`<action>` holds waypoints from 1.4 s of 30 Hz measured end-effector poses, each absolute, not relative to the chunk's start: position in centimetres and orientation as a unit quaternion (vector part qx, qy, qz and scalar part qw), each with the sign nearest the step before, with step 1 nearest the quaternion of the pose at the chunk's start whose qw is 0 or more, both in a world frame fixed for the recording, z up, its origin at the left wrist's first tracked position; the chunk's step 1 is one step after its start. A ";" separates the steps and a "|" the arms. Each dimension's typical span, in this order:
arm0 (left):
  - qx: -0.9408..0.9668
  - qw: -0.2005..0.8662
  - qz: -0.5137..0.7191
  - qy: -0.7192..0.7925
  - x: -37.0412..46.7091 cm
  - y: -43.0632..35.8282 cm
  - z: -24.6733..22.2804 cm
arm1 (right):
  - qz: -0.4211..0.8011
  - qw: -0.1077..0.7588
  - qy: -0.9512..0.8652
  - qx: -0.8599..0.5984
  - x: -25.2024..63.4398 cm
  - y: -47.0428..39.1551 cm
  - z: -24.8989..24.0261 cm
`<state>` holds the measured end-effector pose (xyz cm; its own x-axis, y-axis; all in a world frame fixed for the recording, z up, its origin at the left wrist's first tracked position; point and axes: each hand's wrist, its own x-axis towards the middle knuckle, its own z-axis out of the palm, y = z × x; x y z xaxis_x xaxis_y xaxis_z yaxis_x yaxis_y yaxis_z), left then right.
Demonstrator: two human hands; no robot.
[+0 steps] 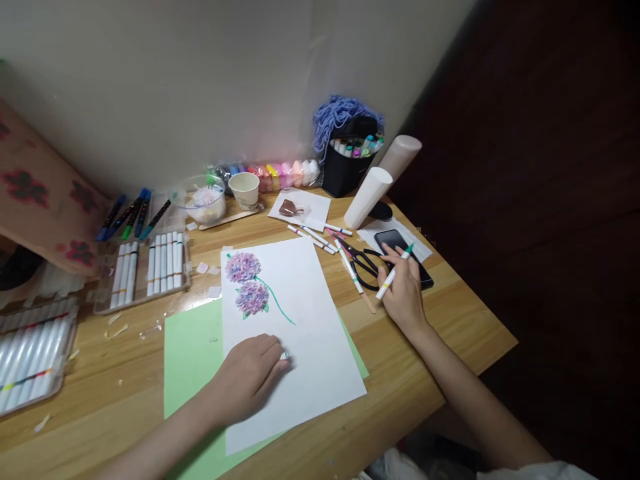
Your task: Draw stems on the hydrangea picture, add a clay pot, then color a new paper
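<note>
Flower drawing at a desk [460, 313], worked with two bare hands. The right hand [403, 293] pinched a green-ended marker [389, 283] between thumb and fingers, its green end pointing away from the wearer; whether that end was cap or nib could not be told. The left hand [255, 370], its fingers curled together, lay over the white sheet [313, 287] and pinched a small white object [285, 356] at the fingertips, possibly a marker cap. Beyond the left hand, on the same sheet, stood an upper flower head [243, 267] and a lower flower head [253, 298], both purple-pink; a curved green line [279, 309] ran from the upper one towards the fingers. Beneath the left hand's side of the work, a green sheet [193, 353] showed past the white one. Just left of the right hand lay black-handled scissors [356, 253]; just beyond its fingers lay a smartphone [391, 238]. The step in hand was judged to be marker work on the stem. Any further stroke would call for a bared nib, turned down and brought leftward to the sheet.
</note>
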<state>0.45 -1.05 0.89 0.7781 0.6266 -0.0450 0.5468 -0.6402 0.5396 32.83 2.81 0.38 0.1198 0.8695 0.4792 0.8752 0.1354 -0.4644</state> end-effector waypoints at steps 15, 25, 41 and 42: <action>0.894 0.291 0.080 0.332 2.2 -1.6 0.7 | -0.058 0.283 -0.640 -0.712 37.4 1.1 -1.9; 0.892 0.287 0.085 0.338 3.1 -1.9 0.4 | 0.030 0.438 -0.628 -0.643 36.3 -0.1 -1.0; 0.904 0.288 0.074 0.306 3.0 -1.7 0.4 | 0.675 0.353 -0.558 -0.328 24.1 5.8 -0.2; 0.905 0.287 0.073 0.304 3.0 -1.7 0.5 | 0.667 0.343 -0.567 -0.341 23.9 5.7 -0.3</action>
<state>3.01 -1.65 0.45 0.8043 0.5928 -0.0425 0.5090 -0.6502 0.5640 23.92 5.67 -0.33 -0.5325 0.8439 -0.0652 -0.0709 -0.1211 -0.9901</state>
